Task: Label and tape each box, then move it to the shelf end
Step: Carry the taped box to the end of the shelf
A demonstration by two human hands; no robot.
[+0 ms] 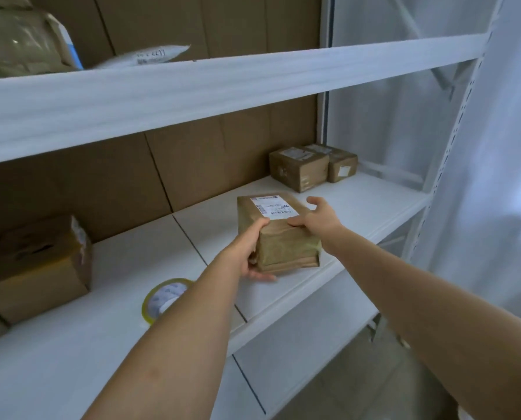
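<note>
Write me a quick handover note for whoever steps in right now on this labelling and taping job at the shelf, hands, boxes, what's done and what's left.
Left hand: grips the near left corner of the labelled box, thumb on top.
Right hand: thumb pressed on the box's top, fingers spread loosely by its right side.
The box is at the middle shelf; its white label is on, and it looks taped.
Two finished boxes sit at the right shelf end.
The tape roll lies on the shelf behind the left forearm.
Left: move this box to join the two, then see to the brown box at left, which appears untaped.
</note>
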